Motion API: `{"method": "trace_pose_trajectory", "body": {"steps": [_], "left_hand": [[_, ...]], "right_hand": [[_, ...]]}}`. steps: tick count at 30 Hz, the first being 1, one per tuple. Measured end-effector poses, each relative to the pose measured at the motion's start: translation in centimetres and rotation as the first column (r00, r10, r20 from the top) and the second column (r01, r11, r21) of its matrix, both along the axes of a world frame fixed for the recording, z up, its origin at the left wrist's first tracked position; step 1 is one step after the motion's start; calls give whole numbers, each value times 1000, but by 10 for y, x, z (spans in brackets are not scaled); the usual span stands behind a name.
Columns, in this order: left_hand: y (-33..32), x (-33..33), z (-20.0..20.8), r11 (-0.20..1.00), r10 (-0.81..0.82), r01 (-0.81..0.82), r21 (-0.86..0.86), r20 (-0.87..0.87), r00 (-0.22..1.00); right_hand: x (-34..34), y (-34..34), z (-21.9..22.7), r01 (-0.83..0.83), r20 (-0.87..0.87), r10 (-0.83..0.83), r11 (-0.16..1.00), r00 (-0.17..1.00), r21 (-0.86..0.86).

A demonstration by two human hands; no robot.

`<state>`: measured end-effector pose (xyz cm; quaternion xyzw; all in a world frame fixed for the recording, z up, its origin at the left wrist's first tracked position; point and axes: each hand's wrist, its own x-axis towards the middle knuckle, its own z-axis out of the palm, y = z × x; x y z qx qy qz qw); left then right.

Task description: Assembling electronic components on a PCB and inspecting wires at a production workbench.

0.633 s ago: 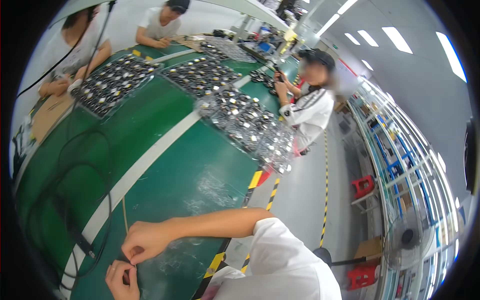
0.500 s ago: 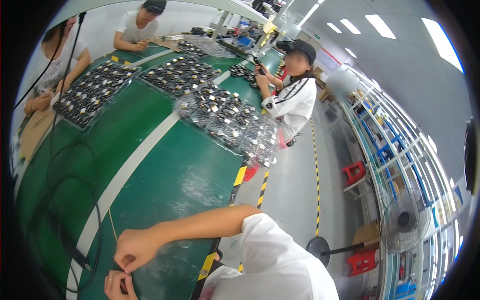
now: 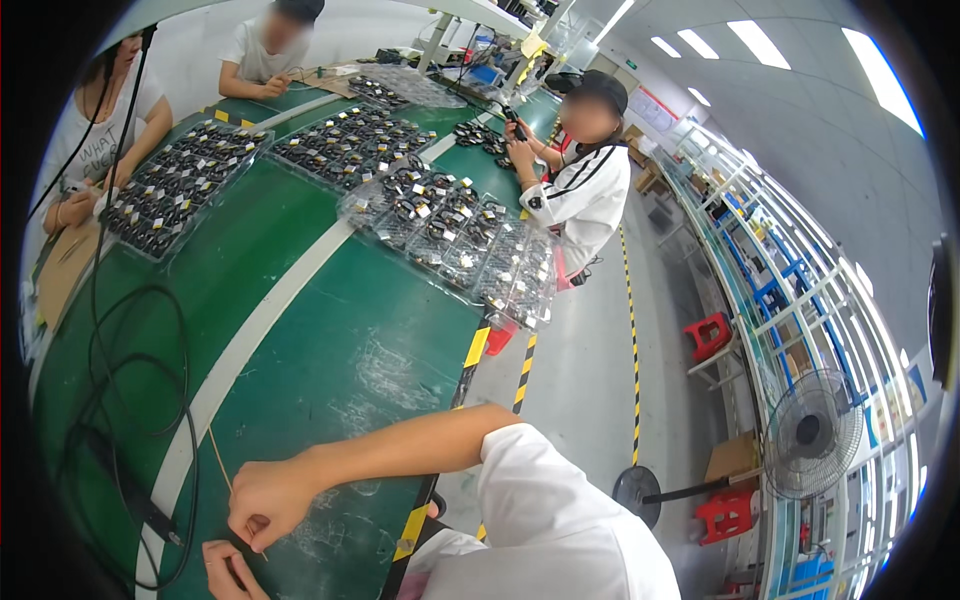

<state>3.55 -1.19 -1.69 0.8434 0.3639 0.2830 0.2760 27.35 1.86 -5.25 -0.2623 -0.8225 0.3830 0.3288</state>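
Observation:
At the lower left, over the green table mat [image 3: 300, 400], my right hand [image 3: 272, 500] is closed in a pinch around a thin, straight tan stick [image 3: 218, 452]. One end of the stick slants up past the back of the hand, and a short tip shows below the fingertips. Just beneath it is my left hand [image 3: 222, 572], partly cut off by the picture's edge. Its fingers are curled in close to the thumb. Whatever lies between them is too small and hidden to make out. The two hands are close together, with a small gap between them.
Black cables [image 3: 185, 400] with a dark power strip [image 3: 130, 480] lie left of my hands. Clear trays of small black coiled cables [image 3: 440, 220] stand farther up the table. Three co-workers sit or stand around it. A fan [image 3: 808, 430] and red stools [image 3: 708, 337] stand right.
My left hand has moved slightly down and left, away from the right fingertips, which it almost touched before. The stick's lower tip now shows. My right hand stays nearly in place.

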Motion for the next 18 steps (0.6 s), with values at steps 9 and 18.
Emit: {"method": "trace_pose_trajectory", "body": {"steps": [9, 18], "left_hand": [[-1, -15, -16, 956, 181, -101, -274, 284, 942], [-6, 9, 13, 960, 226, -215, -181, 48, 973]], "right_hand": [[-1, -2, 1, 26, -16, -27, 999, 1000, -25], [-3, -2, -4, 54, -32, -54, 999, 998, 1]]}}
